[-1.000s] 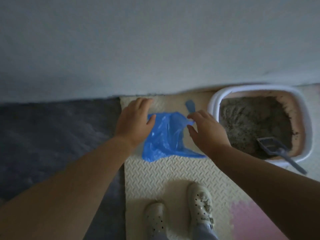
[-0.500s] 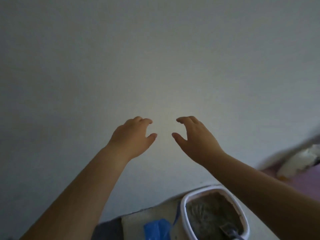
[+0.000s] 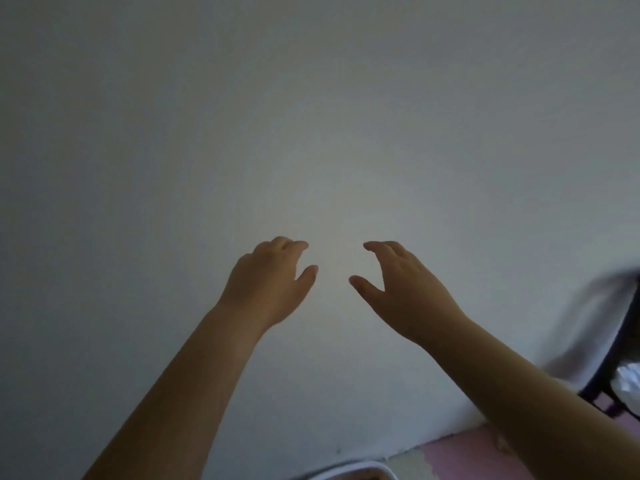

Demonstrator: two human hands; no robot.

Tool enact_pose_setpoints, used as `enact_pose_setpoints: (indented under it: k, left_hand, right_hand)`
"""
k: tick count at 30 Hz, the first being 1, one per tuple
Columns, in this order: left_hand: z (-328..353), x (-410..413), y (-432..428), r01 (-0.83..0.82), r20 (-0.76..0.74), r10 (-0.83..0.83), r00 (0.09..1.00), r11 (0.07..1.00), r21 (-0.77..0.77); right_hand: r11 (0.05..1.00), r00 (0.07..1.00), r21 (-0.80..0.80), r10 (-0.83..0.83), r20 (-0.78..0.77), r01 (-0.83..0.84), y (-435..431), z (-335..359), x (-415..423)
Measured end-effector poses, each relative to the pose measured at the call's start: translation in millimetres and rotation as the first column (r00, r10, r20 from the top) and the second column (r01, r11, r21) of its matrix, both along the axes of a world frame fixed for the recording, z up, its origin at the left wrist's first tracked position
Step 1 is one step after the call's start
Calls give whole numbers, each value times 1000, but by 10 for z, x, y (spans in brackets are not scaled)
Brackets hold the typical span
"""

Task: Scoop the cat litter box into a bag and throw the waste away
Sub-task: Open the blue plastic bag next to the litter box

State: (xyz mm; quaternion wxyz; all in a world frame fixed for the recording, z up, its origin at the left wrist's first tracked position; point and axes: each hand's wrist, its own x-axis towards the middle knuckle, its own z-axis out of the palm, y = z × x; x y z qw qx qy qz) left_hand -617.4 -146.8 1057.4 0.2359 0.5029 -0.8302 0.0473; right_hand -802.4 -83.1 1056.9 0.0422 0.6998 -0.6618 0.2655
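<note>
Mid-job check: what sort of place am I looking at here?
Most likely a corner of a room in a home. A plain pale wall fills the view, a pink floor mat lies along its foot, and the white rim of a litter box shows at the bottom edge.

No readable text, labels, brands, numbers or signs anywhere in view.

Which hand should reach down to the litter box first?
Right, probably, but only just. The left hand and right hand are both open and empty before the wall. The litter box rim shows at the bottom edge, slightly toward the right side.
</note>
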Motion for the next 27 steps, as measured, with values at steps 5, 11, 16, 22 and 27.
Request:
enact_pose_setpoints:
  k: [5, 11, 16, 22, 27]
  left_hand:
    - [-140, -1001, 181, -26, 55, 25, 998, 1000, 15]
    - [-264, -1412, 351, -80, 66, 74, 995, 993, 91]
    - [-392, -1342, 332, -143, 97, 140, 985, 989, 27]
    - [-769, -1420, 222, -149, 112, 160, 981, 984, -97]
    - [-1306, -1478, 66, -234, 135, 239, 962, 971, -54]
  right_hand:
    - [996, 998, 84, 31, -59, -26, 170, -155, -952]
    - [986, 998, 159, 52, -38, -45, 141, -300, -1587]
    - [989, 995, 111, 99, -19, -96, -12, -448, -1632]
    - [985, 986, 60, 163, -30, -161, -283, -871, -1567]
    - [969, 974, 116, 224, -30, -219, -593, -1395, -1599]
